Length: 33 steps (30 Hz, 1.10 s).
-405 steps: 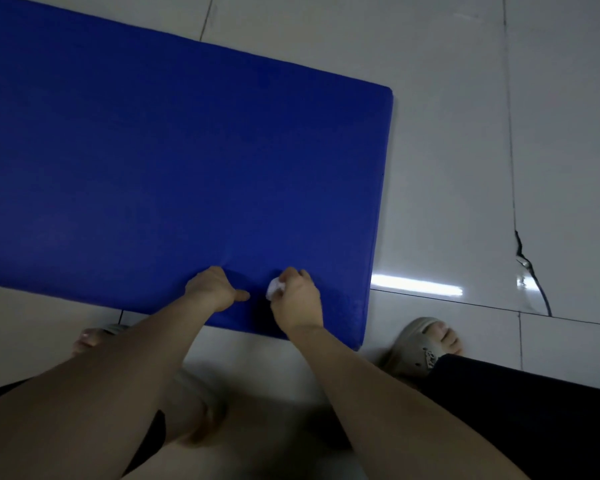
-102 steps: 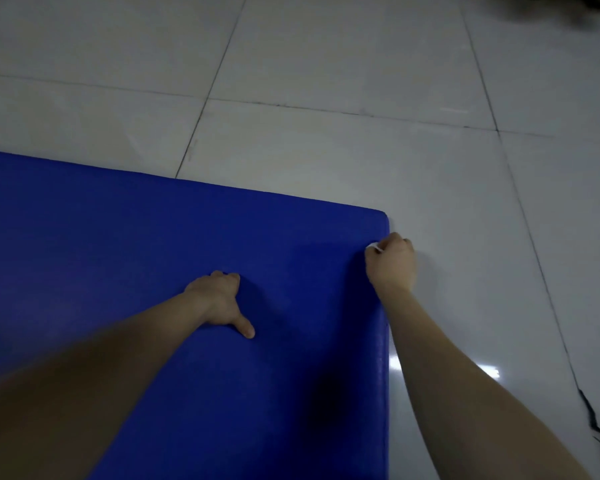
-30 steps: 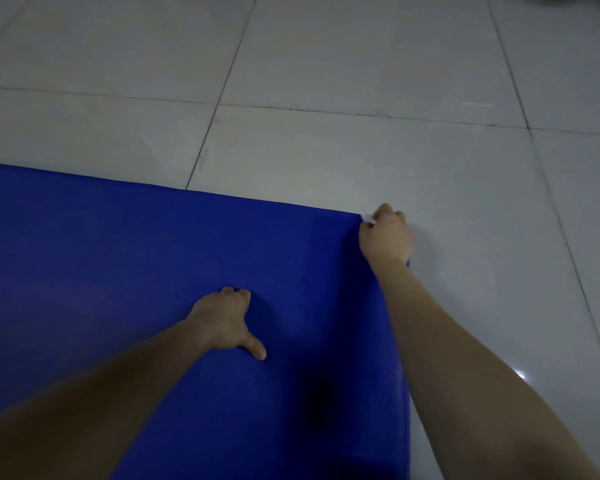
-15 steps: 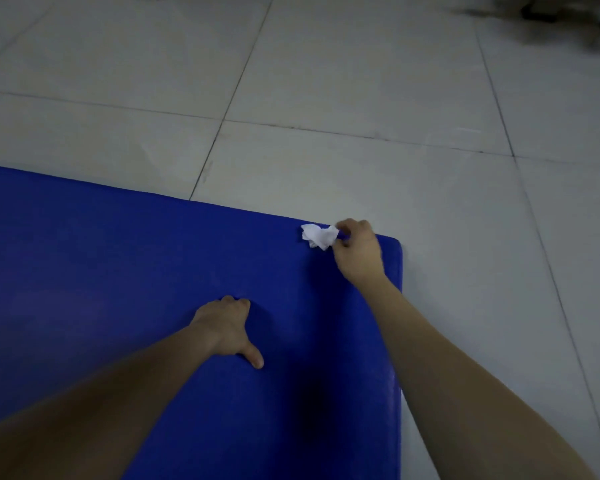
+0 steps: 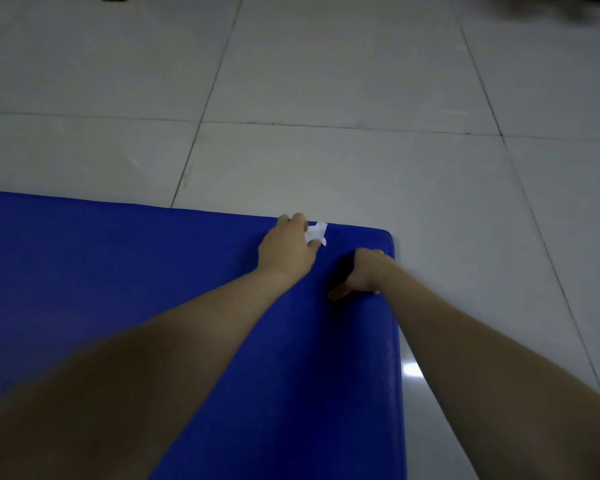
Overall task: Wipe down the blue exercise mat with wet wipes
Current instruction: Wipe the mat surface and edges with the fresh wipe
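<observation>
Left hand (image 5: 286, 249) fingers pinch wipe (image 5: 316, 232) on blue mat (image 5: 125, 271); right hand (image 5: 365, 274) fingers grip edge.

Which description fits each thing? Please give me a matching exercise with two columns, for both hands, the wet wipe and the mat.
Column one:
1. left hand
2. right hand
3. wet wipe
4. mat

Column two:
A. blue, lies on the tiled floor
B. white, crumpled, at the mat's far edge
C. rests on the mat near its far right corner
D. holds the wet wipe

Pairs: 1-D, 2-C, 3-B, 4-A.
</observation>
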Each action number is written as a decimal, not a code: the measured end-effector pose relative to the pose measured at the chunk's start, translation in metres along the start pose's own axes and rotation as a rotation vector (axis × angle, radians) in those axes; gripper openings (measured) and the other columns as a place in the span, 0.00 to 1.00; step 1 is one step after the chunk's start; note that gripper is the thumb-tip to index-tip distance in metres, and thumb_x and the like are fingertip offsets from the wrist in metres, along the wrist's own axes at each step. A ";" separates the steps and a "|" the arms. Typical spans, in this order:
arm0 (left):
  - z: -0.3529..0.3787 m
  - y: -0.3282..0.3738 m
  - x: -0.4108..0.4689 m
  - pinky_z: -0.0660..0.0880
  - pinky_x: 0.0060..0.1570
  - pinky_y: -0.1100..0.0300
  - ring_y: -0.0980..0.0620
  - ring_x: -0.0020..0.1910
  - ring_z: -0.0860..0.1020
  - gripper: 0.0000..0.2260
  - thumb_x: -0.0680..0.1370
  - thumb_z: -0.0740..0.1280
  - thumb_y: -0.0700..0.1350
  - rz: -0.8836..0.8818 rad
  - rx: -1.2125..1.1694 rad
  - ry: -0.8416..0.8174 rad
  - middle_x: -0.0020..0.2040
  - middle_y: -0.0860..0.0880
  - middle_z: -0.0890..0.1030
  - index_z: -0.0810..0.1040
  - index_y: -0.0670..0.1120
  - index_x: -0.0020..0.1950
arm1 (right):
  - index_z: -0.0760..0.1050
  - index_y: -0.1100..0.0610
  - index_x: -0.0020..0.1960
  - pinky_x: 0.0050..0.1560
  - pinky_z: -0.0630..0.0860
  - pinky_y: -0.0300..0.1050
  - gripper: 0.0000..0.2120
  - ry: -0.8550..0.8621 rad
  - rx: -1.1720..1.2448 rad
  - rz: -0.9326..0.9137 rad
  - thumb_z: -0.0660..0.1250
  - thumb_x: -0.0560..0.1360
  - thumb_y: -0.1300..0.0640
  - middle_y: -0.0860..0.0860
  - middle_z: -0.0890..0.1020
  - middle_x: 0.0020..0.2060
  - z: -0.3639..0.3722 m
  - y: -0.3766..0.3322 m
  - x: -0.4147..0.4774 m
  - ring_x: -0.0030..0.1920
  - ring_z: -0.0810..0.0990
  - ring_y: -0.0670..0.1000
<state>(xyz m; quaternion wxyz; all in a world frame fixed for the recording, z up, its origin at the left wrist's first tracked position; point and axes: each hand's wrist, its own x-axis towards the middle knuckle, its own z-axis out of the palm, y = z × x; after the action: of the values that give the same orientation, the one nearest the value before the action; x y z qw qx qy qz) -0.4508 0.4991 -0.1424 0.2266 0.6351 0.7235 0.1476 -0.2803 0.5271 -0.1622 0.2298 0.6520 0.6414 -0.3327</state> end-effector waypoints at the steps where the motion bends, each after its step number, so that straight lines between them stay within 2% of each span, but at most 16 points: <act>1: 0.008 0.006 0.009 0.74 0.41 0.52 0.47 0.47 0.75 0.12 0.81 0.67 0.51 0.021 0.000 0.016 0.57 0.47 0.74 0.74 0.45 0.60 | 0.71 0.56 0.61 0.53 0.81 0.51 0.42 -0.002 -0.006 -0.002 0.80 0.58 0.32 0.53 0.77 0.50 -0.001 -0.002 0.002 0.50 0.78 0.54; 5: 0.031 0.005 0.034 0.74 0.43 0.53 0.47 0.50 0.75 0.07 0.83 0.63 0.45 0.055 0.104 -0.005 0.56 0.45 0.76 0.76 0.43 0.57 | 0.73 0.54 0.53 0.53 0.81 0.51 0.37 0.013 -0.020 -0.003 0.81 0.56 0.33 0.51 0.80 0.43 -0.001 -0.005 0.010 0.45 0.80 0.54; 8: 0.034 -0.005 0.045 0.70 0.41 0.54 0.47 0.53 0.74 0.08 0.84 0.61 0.46 0.167 0.263 0.053 0.53 0.47 0.77 0.78 0.45 0.55 | 0.72 0.54 0.47 0.48 0.80 0.48 0.33 0.027 -0.038 -0.027 0.80 0.57 0.33 0.51 0.80 0.40 -0.001 -0.003 0.011 0.43 0.80 0.53; 11: 0.028 -0.019 0.051 0.70 0.41 0.55 0.48 0.52 0.73 0.06 0.83 0.62 0.45 0.227 0.330 0.079 0.53 0.48 0.75 0.78 0.48 0.54 | 0.69 0.53 0.47 0.48 0.80 0.47 0.34 0.035 -0.038 -0.038 0.80 0.57 0.32 0.51 0.79 0.41 -0.002 0.000 0.011 0.43 0.80 0.52; 14: 0.013 -0.045 0.053 0.69 0.38 0.55 0.49 0.47 0.72 0.04 0.82 0.62 0.42 0.156 0.299 0.086 0.50 0.48 0.76 0.77 0.47 0.51 | 0.68 0.53 0.50 0.51 0.79 0.48 0.37 0.049 -0.036 -0.053 0.80 0.56 0.31 0.50 0.78 0.43 -0.002 0.000 0.012 0.46 0.79 0.52; 18: -0.016 -0.100 0.047 0.69 0.34 0.53 0.48 0.43 0.73 0.06 0.81 0.63 0.39 0.005 0.278 0.150 0.48 0.46 0.77 0.70 0.47 0.47 | 0.67 0.53 0.52 0.48 0.77 0.47 0.38 0.041 -0.037 -0.043 0.80 0.57 0.31 0.49 0.76 0.42 -0.003 -0.001 0.011 0.45 0.78 0.51; 21: -0.030 -0.130 0.043 0.74 0.35 0.51 0.47 0.42 0.77 0.05 0.83 0.62 0.41 -0.136 0.182 0.203 0.48 0.46 0.79 0.73 0.46 0.47 | 0.67 0.53 0.52 0.49 0.78 0.48 0.38 0.034 -0.036 -0.030 0.81 0.57 0.32 0.50 0.77 0.41 -0.001 -0.002 0.012 0.45 0.79 0.52; 24: -0.028 -0.118 0.043 0.75 0.35 0.55 0.49 0.40 0.78 0.09 0.83 0.63 0.43 -0.200 0.079 0.222 0.45 0.46 0.82 0.75 0.45 0.43 | 0.67 0.53 0.54 0.55 0.80 0.52 0.39 0.034 -0.017 -0.027 0.82 0.56 0.33 0.50 0.78 0.42 -0.001 -0.004 0.015 0.48 0.80 0.54; 27: -0.010 -0.083 0.040 0.71 0.34 0.59 0.51 0.39 0.78 0.10 0.82 0.62 0.41 -0.200 -0.051 0.198 0.44 0.48 0.83 0.77 0.44 0.42 | 0.67 0.53 0.53 0.55 0.80 0.53 0.39 0.049 -0.019 -0.018 0.82 0.55 0.33 0.51 0.78 0.42 0.000 -0.002 0.016 0.47 0.81 0.55; 30: 0.016 -0.045 0.035 0.69 0.36 0.58 0.49 0.43 0.79 0.08 0.81 0.63 0.42 -0.168 -0.099 0.144 0.46 0.47 0.83 0.80 0.44 0.46 | 0.66 0.53 0.45 0.49 0.79 0.49 0.36 0.058 -0.034 -0.029 0.81 0.55 0.32 0.51 0.78 0.39 0.000 0.000 0.016 0.44 0.80 0.53; 33: 0.044 -0.010 0.022 0.78 0.40 0.50 0.46 0.43 0.81 0.10 0.82 0.63 0.43 -0.048 -0.141 0.084 0.45 0.46 0.83 0.82 0.44 0.45 | 0.68 0.53 0.43 0.40 0.75 0.44 0.34 0.056 -0.046 -0.029 0.80 0.56 0.31 0.51 0.79 0.38 -0.001 0.000 0.014 0.40 0.79 0.51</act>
<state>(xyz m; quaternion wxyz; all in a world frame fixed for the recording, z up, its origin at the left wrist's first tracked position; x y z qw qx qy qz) -0.4387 0.5160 -0.1876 0.2436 0.5934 0.7352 0.2191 -0.2812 0.5378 -0.1717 0.2217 0.6464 0.6644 -0.3026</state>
